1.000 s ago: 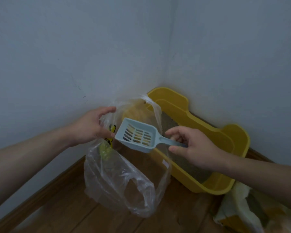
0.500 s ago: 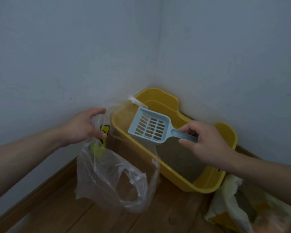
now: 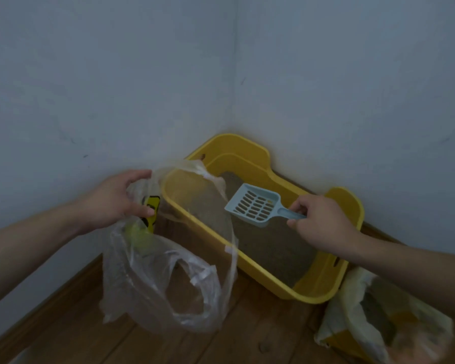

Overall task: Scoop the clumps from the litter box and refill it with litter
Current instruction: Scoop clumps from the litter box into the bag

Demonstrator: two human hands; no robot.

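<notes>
Scoop (image 3: 255,206) is being pinched over litter box (image 3: 352,203) by R hand (image 3: 318,224), plastic bag (image 3: 153,279) gripped by L hand (image 3: 111,203); refill pending.

Dim, flat, bluish light with soft shadows, wide-angle bending at the edges, lower right corner blurred

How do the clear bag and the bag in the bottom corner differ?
The clear bag is see-through, its top gripped by the left hand; the corner bag is pale with yellow print, unheld. The clear bag is left of the litter box, the corner bag at its near end. Both are crumpled.
</notes>
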